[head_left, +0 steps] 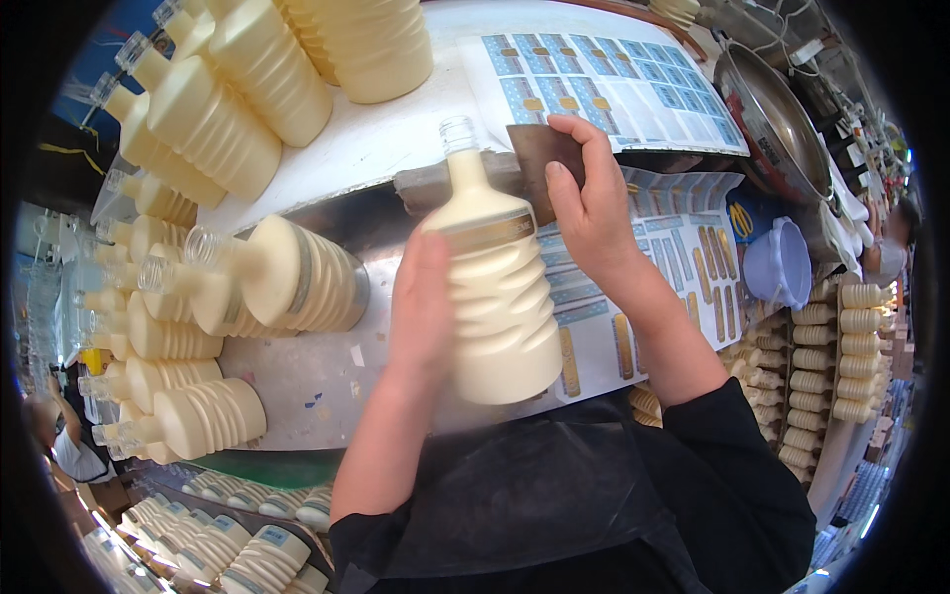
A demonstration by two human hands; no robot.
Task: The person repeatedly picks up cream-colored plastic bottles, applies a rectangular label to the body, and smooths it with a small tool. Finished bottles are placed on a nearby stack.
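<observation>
Centrally, left hand (421, 297) steadies bottle (495, 287) between crowded bottle stacks (198, 129).

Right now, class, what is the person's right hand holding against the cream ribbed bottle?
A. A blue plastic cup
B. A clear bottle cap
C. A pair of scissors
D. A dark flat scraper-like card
D: the right hand pinches a dark flat card beside the cream bottle, which the left hand steadies.
</observation>
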